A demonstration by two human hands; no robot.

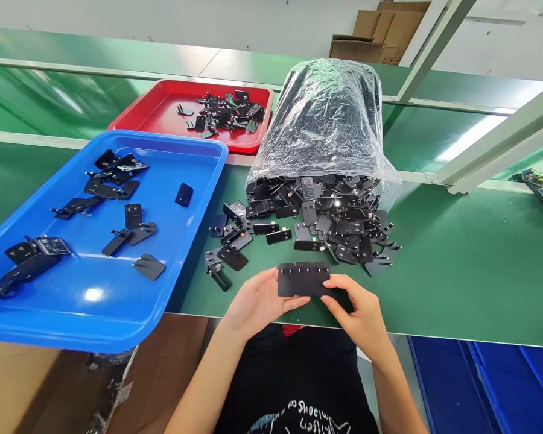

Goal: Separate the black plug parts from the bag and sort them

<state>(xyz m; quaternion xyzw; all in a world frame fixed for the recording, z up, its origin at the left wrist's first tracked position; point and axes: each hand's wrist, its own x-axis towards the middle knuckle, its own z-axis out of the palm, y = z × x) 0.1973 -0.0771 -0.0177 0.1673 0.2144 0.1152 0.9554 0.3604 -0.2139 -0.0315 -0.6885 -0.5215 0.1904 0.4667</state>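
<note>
Green tabletop (457, 271) in a pale-walled room, cardboard boxes (384, 33) beyond its far edge. Above the tabletop's near edge, the left hand (257, 301) and right hand (359, 310) jointly hold a black pinned plate (303, 281). Creased plastic bag (330, 120) blurs its contents; overlapping pieces (339, 223) at its mouth are hard to separate. Blue tray (199, 163), cut off at left.

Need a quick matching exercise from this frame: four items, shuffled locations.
Items
1. Blue plastic tray
2. Red plastic tray
3. Clear plastic bag
4. Black rectangular panel with metal pins

Places
A. Held between left hand and right hand
B. Farther from the person than the other tray
C. At left, the nearer of two trays
D. Small black flat pieces heaped at its mouth

Pairs: 1-C; 2-B; 3-D; 4-A
</note>
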